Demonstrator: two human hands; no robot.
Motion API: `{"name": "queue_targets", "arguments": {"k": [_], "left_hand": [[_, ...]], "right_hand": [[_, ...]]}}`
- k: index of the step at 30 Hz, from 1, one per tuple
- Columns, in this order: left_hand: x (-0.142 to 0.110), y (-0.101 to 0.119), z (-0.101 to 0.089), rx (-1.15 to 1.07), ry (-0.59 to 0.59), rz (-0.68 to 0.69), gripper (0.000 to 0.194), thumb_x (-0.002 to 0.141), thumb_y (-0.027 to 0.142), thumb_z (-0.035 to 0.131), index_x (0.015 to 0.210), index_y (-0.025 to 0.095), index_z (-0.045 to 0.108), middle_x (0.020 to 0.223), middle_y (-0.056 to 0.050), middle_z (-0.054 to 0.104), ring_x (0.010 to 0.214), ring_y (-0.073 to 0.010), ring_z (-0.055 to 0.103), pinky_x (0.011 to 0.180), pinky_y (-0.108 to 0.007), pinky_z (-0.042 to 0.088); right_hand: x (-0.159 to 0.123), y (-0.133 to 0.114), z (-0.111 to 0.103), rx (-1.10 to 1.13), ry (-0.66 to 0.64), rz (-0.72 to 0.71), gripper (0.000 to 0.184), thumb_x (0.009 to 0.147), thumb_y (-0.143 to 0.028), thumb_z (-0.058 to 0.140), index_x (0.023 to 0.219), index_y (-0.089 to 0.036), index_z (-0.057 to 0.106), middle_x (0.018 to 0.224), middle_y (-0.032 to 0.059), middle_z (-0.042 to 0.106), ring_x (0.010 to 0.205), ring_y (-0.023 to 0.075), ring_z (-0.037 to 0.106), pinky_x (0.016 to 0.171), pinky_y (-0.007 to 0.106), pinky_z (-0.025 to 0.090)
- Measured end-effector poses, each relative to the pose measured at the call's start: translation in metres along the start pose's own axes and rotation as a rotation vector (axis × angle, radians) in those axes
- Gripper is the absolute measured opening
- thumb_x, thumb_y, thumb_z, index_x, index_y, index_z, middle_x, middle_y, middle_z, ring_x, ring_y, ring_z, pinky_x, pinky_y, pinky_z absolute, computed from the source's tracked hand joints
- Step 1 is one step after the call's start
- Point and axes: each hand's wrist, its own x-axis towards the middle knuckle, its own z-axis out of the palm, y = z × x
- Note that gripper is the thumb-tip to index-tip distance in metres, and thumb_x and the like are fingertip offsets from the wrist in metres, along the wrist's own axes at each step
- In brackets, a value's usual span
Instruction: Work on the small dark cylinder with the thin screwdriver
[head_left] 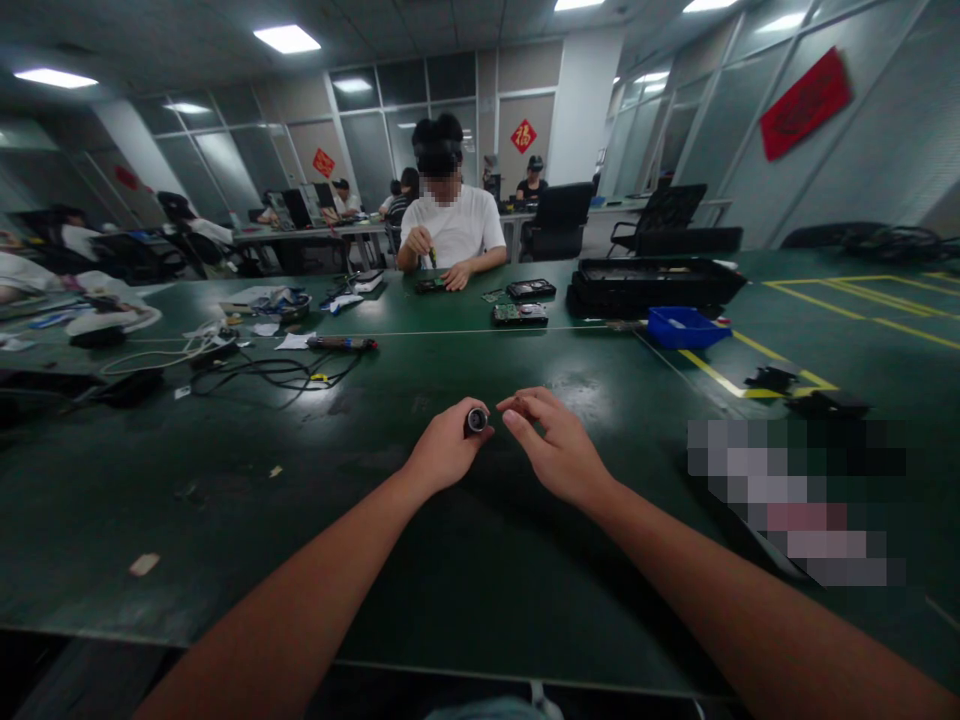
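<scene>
My left hand (448, 441) is closed around a short black flashlight-like tube (476, 421). Its round end, with a silver ring and a dark middle, faces me. Just to the right, my right hand (559, 445) is held with curled fingers, the thumb close to the fingertips. Whatever may be pinched there is too small or hidden to make out. A small gap separates the two hands. Both are above the near middle of the green table (420, 560).
Across the table a person in a white shirt (454, 225) handles a green circuit board (433, 285). Hard drives (520, 314), a black case (656, 285) and a blue bin (686, 327) stand far right. Cables (259, 375) and a screwdriver-like tool (341, 344) lie left. A blurred object (795, 500) rests right.
</scene>
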Motion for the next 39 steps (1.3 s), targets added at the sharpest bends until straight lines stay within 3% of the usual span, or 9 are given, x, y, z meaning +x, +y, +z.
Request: {"name": "queue_targets", "arguments": {"k": [3, 5, 11, 19, 39], "left_hand": [[0.001, -0.005, 0.0, 0.001, 0.017, -0.031, 0.016, 0.088, 0.026, 0.063, 0.104, 0.023, 0.059, 0.095, -0.001, 0.069, 0.08, -0.0161, 0.064, 0.073, -0.028, 0.047], [0.002, -0.007, 0.0, 0.005, 0.028, -0.051, 0.017, 0.088, 0.026, 0.064, 0.104, 0.023, 0.059, 0.094, -0.001, 0.068, 0.076, -0.0151, 0.063, 0.072, -0.027, 0.047], [0.003, -0.009, 0.0, -0.016, 0.039, -0.073, 0.017, 0.087, 0.025, 0.064, 0.103, 0.024, 0.059, 0.089, 0.001, 0.067, 0.07, -0.0132, 0.063, 0.069, -0.025, 0.045], [0.003, -0.008, 0.001, -0.043, 0.025, -0.07, 0.017, 0.088, 0.027, 0.064, 0.105, 0.024, 0.059, 0.087, 0.0, 0.067, 0.069, -0.0132, 0.062, 0.067, -0.025, 0.045], [0.004, -0.009, 0.001, -0.067, 0.042, -0.069, 0.017, 0.087, 0.027, 0.064, 0.103, 0.024, 0.058, 0.085, 0.001, 0.066, 0.066, -0.0123, 0.061, 0.067, -0.025, 0.045]], "right_hand": [[-0.002, -0.001, -0.001, 0.026, 0.053, 0.061, 0.027, 0.095, -0.038, 0.055, 0.079, -0.019, 0.066, 0.082, 0.0043, 0.064, 0.079, 0.0182, 0.061, 0.073, 0.031, 0.048], [-0.003, 0.001, 0.0, 0.121, 0.093, 0.113, 0.026, 0.095, -0.041, 0.056, 0.086, -0.02, 0.067, 0.075, 0.0023, 0.063, 0.07, 0.0169, 0.06, 0.066, 0.03, 0.047], [-0.004, 0.01, 0.007, 0.392, 0.239, 0.131, 0.024, 0.094, -0.04, 0.059, 0.11, -0.022, 0.062, 0.092, 0.0056, 0.071, 0.083, 0.02, 0.069, 0.075, 0.035, 0.055], [-0.005, 0.008, 0.008, 0.326, 0.172, 0.115, 0.021, 0.094, -0.035, 0.059, 0.108, -0.021, 0.063, 0.091, 0.0063, 0.072, 0.084, 0.0208, 0.07, 0.078, 0.038, 0.055], [-0.002, 0.01, 0.006, 0.201, 0.202, 0.16, 0.022, 0.094, -0.039, 0.056, 0.103, -0.02, 0.064, 0.089, 0.0064, 0.074, 0.079, 0.0198, 0.069, 0.072, 0.034, 0.052]]}}
